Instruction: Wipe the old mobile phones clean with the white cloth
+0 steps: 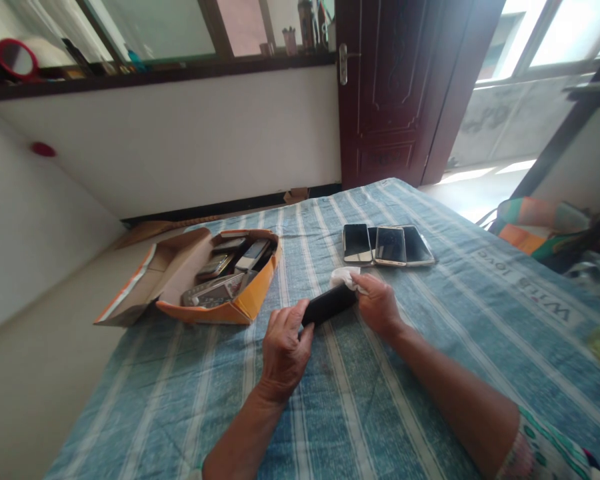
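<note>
A black phone [330, 305] is tilted above the bed, its near end gripped between the thumb and fingers of my left hand [286, 347]. My right hand [380, 303] pinches a crumpled white tissue [345, 275] against the phone's far end. Beyond the right hand lie several phones side by side, among them a dark-screened one [357, 241] and a gold-edged one [391, 245] that overlaps its neighbours. To the left stands an open orange cardboard box [260, 291] holding several old phones [215, 292], with its flap folded out to the left.
A blue striped sheet [290, 427] covers the surface under everything. Past its far edge are a white wall [190, 140] and a dark red door [390, 87]. A window sill [180, 72] carries a red-framed mirror [17, 60] and several small items. Colourful fabric [535, 223] lies at right.
</note>
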Available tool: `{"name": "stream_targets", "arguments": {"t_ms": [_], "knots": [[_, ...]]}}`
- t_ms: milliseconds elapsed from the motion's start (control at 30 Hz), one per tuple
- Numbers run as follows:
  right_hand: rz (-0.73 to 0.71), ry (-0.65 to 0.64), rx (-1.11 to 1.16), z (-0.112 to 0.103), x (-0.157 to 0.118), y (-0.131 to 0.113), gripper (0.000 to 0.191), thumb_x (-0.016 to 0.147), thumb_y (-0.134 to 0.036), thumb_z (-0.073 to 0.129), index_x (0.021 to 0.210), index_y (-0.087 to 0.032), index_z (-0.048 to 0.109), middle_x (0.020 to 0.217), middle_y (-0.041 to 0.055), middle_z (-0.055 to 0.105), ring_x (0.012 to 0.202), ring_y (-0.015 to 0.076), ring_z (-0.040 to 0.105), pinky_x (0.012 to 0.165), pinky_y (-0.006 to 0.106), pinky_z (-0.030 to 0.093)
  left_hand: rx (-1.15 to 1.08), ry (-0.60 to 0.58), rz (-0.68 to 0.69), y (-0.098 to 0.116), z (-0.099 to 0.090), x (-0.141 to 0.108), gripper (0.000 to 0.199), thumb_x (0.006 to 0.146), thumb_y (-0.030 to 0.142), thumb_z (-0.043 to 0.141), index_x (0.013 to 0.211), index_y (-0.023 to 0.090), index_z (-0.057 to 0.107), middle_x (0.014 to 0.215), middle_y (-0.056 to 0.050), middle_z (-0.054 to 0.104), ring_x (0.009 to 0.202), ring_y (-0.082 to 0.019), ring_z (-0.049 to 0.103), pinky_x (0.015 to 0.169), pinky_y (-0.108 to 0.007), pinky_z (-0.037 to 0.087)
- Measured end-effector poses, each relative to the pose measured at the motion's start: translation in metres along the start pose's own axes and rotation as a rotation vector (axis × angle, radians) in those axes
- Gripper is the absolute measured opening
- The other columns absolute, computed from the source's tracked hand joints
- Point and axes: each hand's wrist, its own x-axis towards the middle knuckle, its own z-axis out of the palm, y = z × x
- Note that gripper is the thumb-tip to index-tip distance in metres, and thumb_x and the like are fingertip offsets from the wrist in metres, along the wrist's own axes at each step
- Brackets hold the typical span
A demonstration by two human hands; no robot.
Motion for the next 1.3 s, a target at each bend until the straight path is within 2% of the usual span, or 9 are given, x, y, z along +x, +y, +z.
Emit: {"name": "stream_targets", "arguments": {"t_ms": [167, 367, 567, 800, 1000, 1133, 1300], "knots": [[-0.068, 0.045, 0.040, 0.005, -0.002, -0.002, 0.042, 0.079, -0.004, 0.042, 0.106, -0.017, 0.071, 0.098, 0.0101, 0.072, 0.091, 0.0197, 0.068, 0.083, 0.030, 0.053, 0.012, 0.011, 0.015, -0.002, 0.000, 0.001, 0.031, 0.087, 0.015, 0.055, 0.118, 0.015, 0.057, 0.093, -0.008, 0.066, 0.084, -0.023, 0.060, 0.078, -0.035, 0.053], [-0.015, -0.028, -0.006, 0.005, -0.002, 0.002, 0.039, 0.080, -0.007, 0.046, 0.107, -0.022, 0.070, 0.091, 0.0061, 0.071, 0.084, 0.0191, 0.066, 0.074, 0.028, 0.052, 0.011, 0.007, 0.003, -0.002, 0.001, 0.000, 0.034, 0.087, 0.015, 0.055, 0.121, 0.018, 0.056, 0.093, -0.008, 0.067, 0.084, -0.023, 0.061, 0.077, -0.035, 0.053], [0.007, -0.079, -0.127, 0.003, -0.002, 0.003, 0.039, 0.079, -0.006, 0.047, 0.106, -0.021, 0.070, 0.082, 0.0051, 0.068, 0.074, 0.0183, 0.063, 0.067, 0.026, 0.048, -0.007, -0.010, -0.037, -0.005, 0.004, -0.003, 0.042, 0.084, 0.016, 0.059, 0.126, 0.018, 0.055, 0.094, -0.008, 0.068, 0.083, -0.024, 0.062, 0.076, -0.036, 0.055], [0.019, -0.041, -0.087, 0.003, -0.002, 0.003, 0.035, 0.079, -0.007, 0.048, 0.103, -0.019, 0.071, 0.084, 0.0058, 0.069, 0.075, 0.0185, 0.065, 0.068, 0.027, 0.049, -0.088, -0.030, -0.142, -0.004, 0.001, -0.003, 0.044, 0.081, 0.016, 0.063, 0.125, 0.015, 0.056, 0.088, -0.006, 0.067, 0.078, -0.022, 0.064, 0.073, -0.035, 0.056], [-0.016, 0.014, -0.017, 0.004, -0.002, 0.003, 0.036, 0.081, -0.008, 0.046, 0.103, -0.021, 0.071, 0.088, 0.0061, 0.070, 0.080, 0.0190, 0.066, 0.072, 0.027, 0.052, -0.222, 0.048, -0.279, 0.001, -0.009, 0.004, 0.044, 0.080, 0.022, 0.063, 0.123, 0.012, 0.055, 0.087, -0.005, 0.067, 0.076, -0.019, 0.066, 0.082, -0.036, 0.055], [-0.043, 0.013, 0.027, 0.006, -0.003, 0.002, 0.038, 0.080, -0.006, 0.046, 0.102, -0.022, 0.072, 0.086, 0.0048, 0.070, 0.079, 0.0179, 0.066, 0.071, 0.026, 0.053, -0.347, 0.041, -0.443, 0.007, -0.019, 0.010, 0.045, 0.077, 0.028, 0.067, 0.118, 0.014, 0.058, 0.085, -0.003, 0.068, 0.077, -0.019, 0.068, 0.083, -0.037, 0.056], [-0.091, 0.017, 0.103, 0.008, -0.005, -0.003, 0.041, 0.079, -0.003, 0.043, 0.103, -0.020, 0.071, 0.092, 0.0078, 0.071, 0.085, 0.0199, 0.068, 0.075, 0.030, 0.055, -0.457, 0.064, -0.627, 0.015, -0.034, 0.021, 0.046, 0.072, 0.033, 0.071, 0.112, 0.014, 0.062, 0.086, -0.004, 0.069, 0.077, -0.020, 0.070, 0.080, -0.035, 0.057]]}}
